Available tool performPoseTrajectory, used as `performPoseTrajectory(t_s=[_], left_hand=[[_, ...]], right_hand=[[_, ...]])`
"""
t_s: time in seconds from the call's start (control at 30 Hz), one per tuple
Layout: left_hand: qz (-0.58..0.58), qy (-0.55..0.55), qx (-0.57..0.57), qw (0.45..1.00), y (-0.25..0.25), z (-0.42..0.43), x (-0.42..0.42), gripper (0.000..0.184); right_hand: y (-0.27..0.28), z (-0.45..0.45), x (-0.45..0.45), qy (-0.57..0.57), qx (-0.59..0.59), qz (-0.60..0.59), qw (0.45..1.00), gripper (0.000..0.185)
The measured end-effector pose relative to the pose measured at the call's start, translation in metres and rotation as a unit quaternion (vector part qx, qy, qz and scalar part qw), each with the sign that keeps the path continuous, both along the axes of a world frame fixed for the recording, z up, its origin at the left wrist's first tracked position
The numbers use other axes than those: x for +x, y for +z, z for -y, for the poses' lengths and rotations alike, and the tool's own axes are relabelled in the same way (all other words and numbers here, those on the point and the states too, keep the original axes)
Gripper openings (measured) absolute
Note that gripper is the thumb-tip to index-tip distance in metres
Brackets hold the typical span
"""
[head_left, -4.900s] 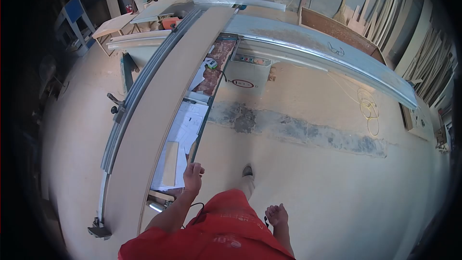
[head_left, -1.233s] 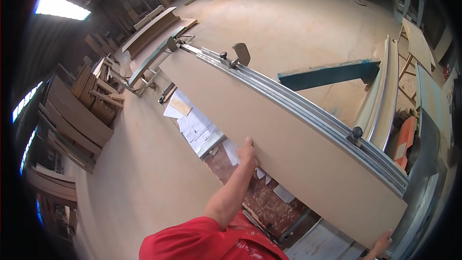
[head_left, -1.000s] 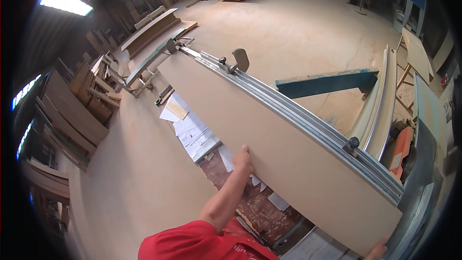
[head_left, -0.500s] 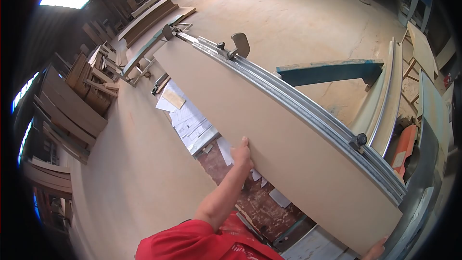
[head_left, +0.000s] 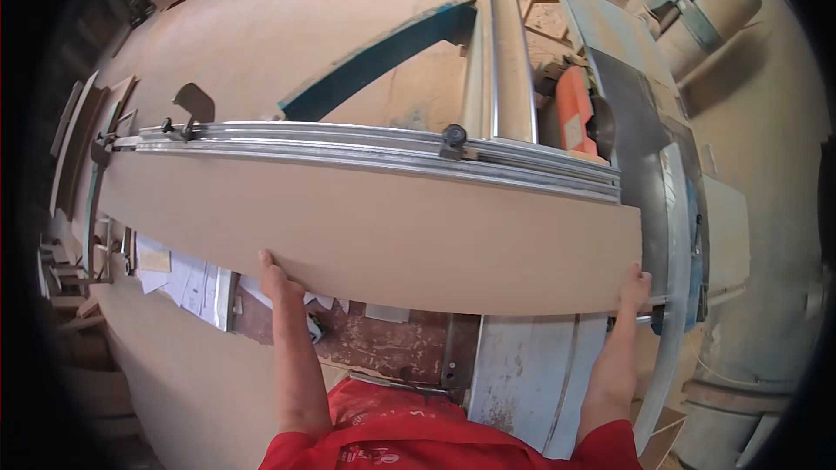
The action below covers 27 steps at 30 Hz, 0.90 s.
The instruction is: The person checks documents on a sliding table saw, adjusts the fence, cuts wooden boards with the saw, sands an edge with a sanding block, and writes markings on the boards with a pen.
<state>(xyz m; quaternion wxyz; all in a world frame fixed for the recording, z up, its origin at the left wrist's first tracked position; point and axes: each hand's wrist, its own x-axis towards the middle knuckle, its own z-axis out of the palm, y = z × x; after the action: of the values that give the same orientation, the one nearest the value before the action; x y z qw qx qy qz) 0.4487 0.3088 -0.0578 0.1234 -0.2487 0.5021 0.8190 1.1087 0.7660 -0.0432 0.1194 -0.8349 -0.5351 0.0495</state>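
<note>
A long tan fibreboard panel [head_left: 392,239] lies flat across the saw's sliding table, its far edge along the metal fence [head_left: 348,144]. My left hand [head_left: 280,282] grips the panel's near edge left of the middle, thumb on top and the other fingers mostly hidden beneath. At the right end, near the front corner, my right hand [head_left: 635,286] is closed on the panel's short edge. Under the panel show the worn brown table surface [head_left: 383,352] and the pale metal saw table [head_left: 522,374].
A flip stop [head_left: 195,104] and a black knob [head_left: 454,137] sit on the fence. Paper sheets [head_left: 187,287] lie at left beside a tape measure [head_left: 315,327]. Beyond the fence are a teal support arm [head_left: 374,57] and an orange guard [head_left: 575,113]. Barrel-like dust bags [head_left: 714,9] stand back right.
My view has swung to the right, so the panel now runs nearly level across it. Both hands remain on the panel; the right one shows more fully.
</note>
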Motion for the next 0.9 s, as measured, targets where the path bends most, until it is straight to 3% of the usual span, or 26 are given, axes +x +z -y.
performPoseTrajectory(t_s=[0.03, 0.13, 0.27, 0.43, 0.77, 0.83, 0.9], left_hand=[[-0.010, -0.007, 0.012, 1.000, 0.016, -0.007, 0.006, 0.053], [-0.023, 0.024, -0.039, 0.999, 0.002, -0.004, -0.005, 0.056], [-0.008, 0.013, -0.054, 0.998, 0.028, -0.015, 0.007, 0.056], [-0.076, -0.020, -0.112, 0.991, -0.001, -0.003, -0.012, 0.055], [-0.008, -0.043, 0.020, 0.999, 0.020, -0.009, -0.007, 0.054], [-0.017, -0.025, -0.008, 1.000, 0.020, -0.011, -0.005, 0.054], [-0.031, 0.013, -0.072, 0.997, 0.015, -0.014, -0.008, 0.053]], right_hand=[[0.017, 0.009, -0.016, -0.012, -0.003, -0.021, 1.000, 0.077], [0.007, 0.013, -0.016, 0.008, 0.041, -0.011, 0.999, 0.074], [0.006, 0.020, -0.020, 0.013, 0.054, -0.005, 0.998, 0.074], [0.020, 0.025, -0.026, 0.005, 0.030, -0.018, 0.999, 0.074], [0.031, 0.042, -0.031, 0.059, 0.013, -0.009, 0.998, 0.082], [0.038, 0.078, -0.063, 0.174, 0.102, 0.081, 0.976, 0.092], [0.050, 0.127, -0.101, 0.421, 0.153, 0.015, 0.894, 0.100]])
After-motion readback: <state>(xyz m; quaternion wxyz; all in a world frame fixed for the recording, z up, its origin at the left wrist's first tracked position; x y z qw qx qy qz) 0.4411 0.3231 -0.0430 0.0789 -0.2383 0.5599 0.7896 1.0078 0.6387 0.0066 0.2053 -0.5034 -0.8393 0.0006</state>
